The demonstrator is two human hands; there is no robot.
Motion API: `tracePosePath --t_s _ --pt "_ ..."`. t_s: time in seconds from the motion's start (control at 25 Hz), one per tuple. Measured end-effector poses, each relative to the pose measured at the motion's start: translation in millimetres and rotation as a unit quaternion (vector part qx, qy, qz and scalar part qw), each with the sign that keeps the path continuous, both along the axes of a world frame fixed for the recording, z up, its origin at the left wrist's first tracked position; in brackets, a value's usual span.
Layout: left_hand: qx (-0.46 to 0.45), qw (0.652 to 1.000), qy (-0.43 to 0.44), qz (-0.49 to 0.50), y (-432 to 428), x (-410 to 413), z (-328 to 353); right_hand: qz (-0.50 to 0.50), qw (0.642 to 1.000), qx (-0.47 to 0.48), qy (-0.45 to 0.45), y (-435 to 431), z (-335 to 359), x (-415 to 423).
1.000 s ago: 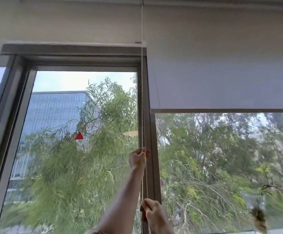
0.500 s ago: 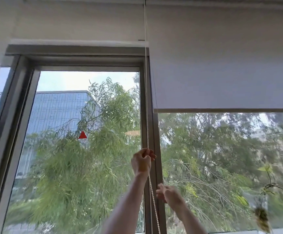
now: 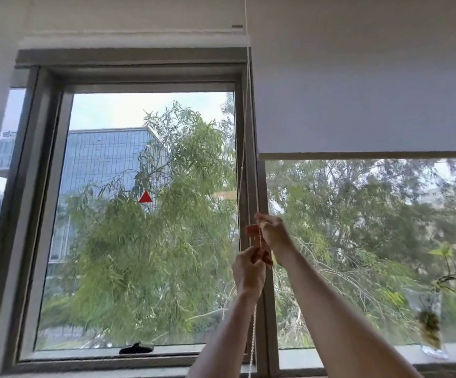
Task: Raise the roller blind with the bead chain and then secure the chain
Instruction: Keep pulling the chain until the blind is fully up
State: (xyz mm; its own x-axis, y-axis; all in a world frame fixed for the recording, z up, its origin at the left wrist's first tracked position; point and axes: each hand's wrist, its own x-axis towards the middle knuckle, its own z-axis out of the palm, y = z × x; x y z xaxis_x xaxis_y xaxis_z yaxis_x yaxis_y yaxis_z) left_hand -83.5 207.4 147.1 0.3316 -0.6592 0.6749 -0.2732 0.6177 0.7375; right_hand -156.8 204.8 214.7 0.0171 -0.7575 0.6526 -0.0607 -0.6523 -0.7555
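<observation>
The white roller blind (image 3: 365, 91) is hanging partly raised; its white bead chain (image 3: 248, 132) is running down along the mullion.

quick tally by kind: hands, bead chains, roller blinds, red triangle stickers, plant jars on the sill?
Hands: 2, left hand and right hand, both closed on the chain
Bead chains: 1, bead chain
Roller blinds: 1, roller blind, partly raised
Red triangle stickers: 1, red triangle
Plant jars: 1, plant jar
Total: 6

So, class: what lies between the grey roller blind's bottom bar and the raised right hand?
Head view: bare window glass and white bead chain below the bar, above the hand.
</observation>
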Motion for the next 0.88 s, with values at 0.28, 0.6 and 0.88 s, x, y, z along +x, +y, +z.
tracePosePath --t_s 0.28,0.6,0.88 --pt "0.09 0.986 -0.054 -0.13 -21 22 -52 -0.088 0.995 0.008 0.048 -20 -62 8" --pt "0.064 0.99 0.021 -0.127 -15 35 19 -0.082 0.992 0.037 0.092 -25 -96 5" --pt "0.046 0.99 0.094 -0.093 -26 12 45 -0.077 0.992 0.025 0.094 -17 -97 6"
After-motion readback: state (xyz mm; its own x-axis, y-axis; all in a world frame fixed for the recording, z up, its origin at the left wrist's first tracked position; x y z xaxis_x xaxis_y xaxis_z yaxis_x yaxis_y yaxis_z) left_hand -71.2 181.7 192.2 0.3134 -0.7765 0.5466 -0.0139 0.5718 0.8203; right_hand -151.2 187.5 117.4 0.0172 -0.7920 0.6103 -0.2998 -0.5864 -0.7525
